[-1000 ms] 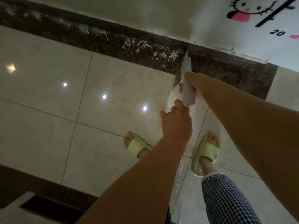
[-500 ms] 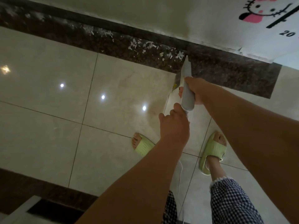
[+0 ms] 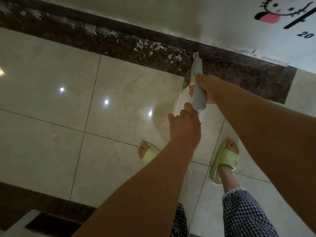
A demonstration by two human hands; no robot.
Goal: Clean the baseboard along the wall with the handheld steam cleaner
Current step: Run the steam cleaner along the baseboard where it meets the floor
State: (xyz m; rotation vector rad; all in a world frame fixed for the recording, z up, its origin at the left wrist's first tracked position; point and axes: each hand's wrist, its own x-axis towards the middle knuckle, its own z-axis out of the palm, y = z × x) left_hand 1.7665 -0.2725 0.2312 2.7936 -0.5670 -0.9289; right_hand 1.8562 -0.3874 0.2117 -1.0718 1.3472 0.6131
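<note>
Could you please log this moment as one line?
right hand: grips steamer | left hand: holds its rear end | nozzle: at baseboard | white flakes: left of nozzle

Single head-worn view, steeply down past both forearms onto floor [image 3: 51,142] and baseboard [image 3: 119,43]

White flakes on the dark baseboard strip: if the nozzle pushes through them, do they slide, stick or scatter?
The white flakes look thin and ragged, so probably very light and apt to scatter. They lie strewn left of the steam cleaner tip, so likely loose rather than bonded, though some may cling. The right hand grips the cleaner.
</note>
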